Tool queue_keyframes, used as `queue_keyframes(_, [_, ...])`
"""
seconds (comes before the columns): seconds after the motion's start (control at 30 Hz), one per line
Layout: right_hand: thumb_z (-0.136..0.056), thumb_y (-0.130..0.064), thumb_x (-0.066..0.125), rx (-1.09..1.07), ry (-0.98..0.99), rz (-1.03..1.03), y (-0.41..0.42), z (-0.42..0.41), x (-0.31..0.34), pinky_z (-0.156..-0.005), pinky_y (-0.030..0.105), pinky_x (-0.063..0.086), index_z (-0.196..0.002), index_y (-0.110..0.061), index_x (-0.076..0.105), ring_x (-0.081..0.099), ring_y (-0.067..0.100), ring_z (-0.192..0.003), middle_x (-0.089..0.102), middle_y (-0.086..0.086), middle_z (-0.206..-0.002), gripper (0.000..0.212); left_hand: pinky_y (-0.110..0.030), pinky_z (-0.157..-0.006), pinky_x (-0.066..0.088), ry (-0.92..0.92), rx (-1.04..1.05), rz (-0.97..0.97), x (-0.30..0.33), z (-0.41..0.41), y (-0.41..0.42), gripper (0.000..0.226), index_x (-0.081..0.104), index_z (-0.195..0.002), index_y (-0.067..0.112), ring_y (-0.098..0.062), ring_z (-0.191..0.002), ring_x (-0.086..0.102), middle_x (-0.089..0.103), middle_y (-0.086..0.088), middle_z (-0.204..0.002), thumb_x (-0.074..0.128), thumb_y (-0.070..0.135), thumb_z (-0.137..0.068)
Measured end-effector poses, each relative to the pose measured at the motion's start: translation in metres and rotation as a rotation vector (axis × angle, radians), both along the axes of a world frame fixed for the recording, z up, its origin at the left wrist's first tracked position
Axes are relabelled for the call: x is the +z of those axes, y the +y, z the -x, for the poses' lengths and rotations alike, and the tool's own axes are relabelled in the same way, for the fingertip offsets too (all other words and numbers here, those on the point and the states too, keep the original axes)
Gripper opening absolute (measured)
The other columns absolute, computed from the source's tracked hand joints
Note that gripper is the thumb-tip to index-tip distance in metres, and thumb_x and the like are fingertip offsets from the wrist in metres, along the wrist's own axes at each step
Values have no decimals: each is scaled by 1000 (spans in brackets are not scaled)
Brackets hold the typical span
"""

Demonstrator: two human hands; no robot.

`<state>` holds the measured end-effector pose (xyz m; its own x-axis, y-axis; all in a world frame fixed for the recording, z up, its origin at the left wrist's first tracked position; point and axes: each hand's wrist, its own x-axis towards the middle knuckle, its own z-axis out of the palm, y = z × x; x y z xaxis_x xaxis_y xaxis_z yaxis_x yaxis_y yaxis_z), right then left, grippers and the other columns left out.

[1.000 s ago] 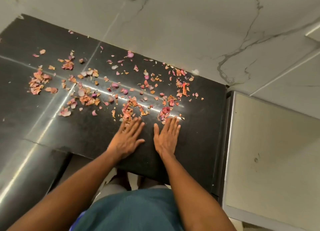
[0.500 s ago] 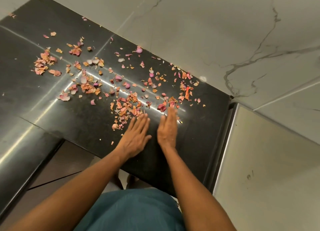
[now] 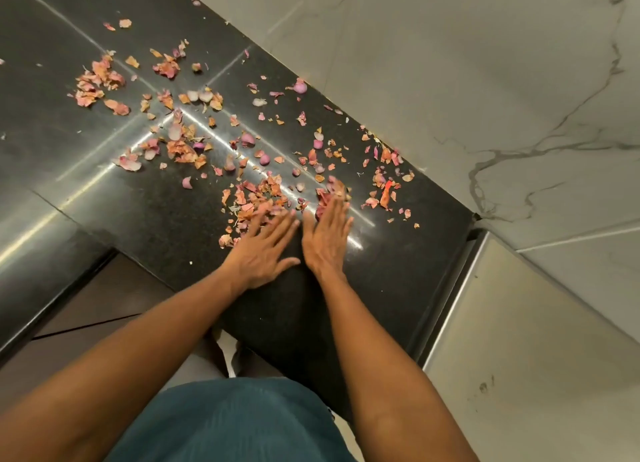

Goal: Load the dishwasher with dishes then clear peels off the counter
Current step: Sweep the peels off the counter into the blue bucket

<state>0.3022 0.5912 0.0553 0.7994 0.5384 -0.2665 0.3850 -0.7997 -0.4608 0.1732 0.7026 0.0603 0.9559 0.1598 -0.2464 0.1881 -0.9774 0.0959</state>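
Thin, papery peels (image 3: pixel 180 146) in pink, orange and pale purple are seen scattered over the dark polished desk (image 3: pixel 145 219), with a few rounder purple pieces among them. Relative to the desk's near edge, the densest heap (image 3: pixel 258 196) is found just beyond the fingertips, while looser clusters are spread toward the far left and along the marble wall (image 3: pixel 433 80) at the back. A small group with one bright orange strip (image 3: pixel 385 194) is seen to the right of the hands, toward the desk's right end.

Both hands are laid flat on the desk, fingers straight and released, nothing being grasped. The left hand (image 3: pixel 263 250) is set with its fingertips touching the heap; the right hand (image 3: pixel 325 233) is placed just beside it, its fingertips among reddish peels. The fingertips are blurred.

Bare dark surface is left between the hands and the desk's near edge, and to the right as far as the desk's end, where a metal-trimmed pale panel (image 3: pixel 536 340) is met. To the left, the near edge steps back, and floor (image 3: pixel 104 298) is visible below it.
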Motion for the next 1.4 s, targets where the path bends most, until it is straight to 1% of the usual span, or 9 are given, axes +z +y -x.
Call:
queue_keyframes(0.13, [-107, -57, 17, 218, 91, -191, 33, 21, 4, -127, 41, -12, -163, -24, -13, -21, 7, -155, -19, -5, -170, 72, -59, -122, -5, 3, 148, -69, 5, 6, 31, 79, -4, -160, 9, -27, -153, -21, -17, -14, -166, -6, 59, -99])
queue_keyframes(0.3, [-111, -43, 31, 111, 196, -358, 24, 31, 11, -129, 36, 11, -164, -25, 16, 8, 5, -157, 13, -4, -172, 58, -66, -120, 0, -57, 240, -26, 3, 1, 17, 74, -1, -160, 5, -31, -154, -17, -16, -18, -166, 11, 51, -102])
queue_keyframes(0.5, [-104, -24, 47, -135, -246, -378, -49, -25, 8, -106, 44, 44, -131, -11, 57, 49, 19, -122, 56, 7, -130, 31, -54, -124, 8, -202, 193, 95, 8, -25, -36, 80, -2, -159, 0, -34, -154, -15, -14, -22, -165, 37, 43, -103])
queue_keyframes(0.6, [-101, -31, 52, -374, -329, -241, -88, -71, 2, -110, 49, 43, -137, -12, 53, 46, 23, -130, 51, 10, -138, 40, -49, -126, 4, -170, 26, 175, 7, -38, -60, 92, -7, -159, 4, -30, -154, -17, -16, -17, -166, 37, 60, -100])
queue_keyframes(0.7, [-101, -49, 51, -565, -166, -67, -111, -108, -4, -125, 54, 25, -158, -17, 26, 18, 32, -155, 22, 15, -166, 70, -46, -126, -5, -3, -117, 174, -4, -45, -70, 102, -13, -158, 9, -26, -152, -23, -19, -13, -166, 35, 72, -94])
queue_keyframes(0.9, [-103, -61, 39, -349, -97, -10, -85, -124, -3, -128, 45, -5, -164, -14, 8, -3, 26, -159, 4, 14, -171, 84, -47, -126, -4, 50, -143, 115, -6, -45, -70, 100, -12, -158, 8, -26, -151, -26, -23, -13, -164, 25, 74, -94])
queue_keyframes(1.1, [-105, -57, 31, -47, -44, -118, -20, -79, 0, -129, 52, -1, -164, -21, 8, -5, 17, -156, 6, 4, -172, 74, -47, -126, -1, 57, -162, 87, -4, -43, -61, 99, -8, -158, 9, -25, -152, -21, -16, -11, -165, 12, 80, -92])
queue_keyframes(1.23, [-105, -48, 39, 155, 106, -302, 20, -37, 6, -127, 60, 6, -159, -42, 16, 21, 24, -155, 29, 0, -166, 60, -48, -126, -3, -4, -79, 121, -2, -34, -41, 90, 14, -160, 11, -29, -155, -5, 10, -14, -167, 7, 75, -97])
queue_keyframes(1.4, [-108, -45, 41, 163, 300, -434, 32, -15, 21, -119, 44, 33, -160, -45, 14, 33, 17, -150, 28, -5, -167, 59, -49, -126, -3, -28, 99, 41, 0, -19, -14, 88, -1, -160, 10, -29, -153, -18, -9, -17, -166, 1, 72, -98])
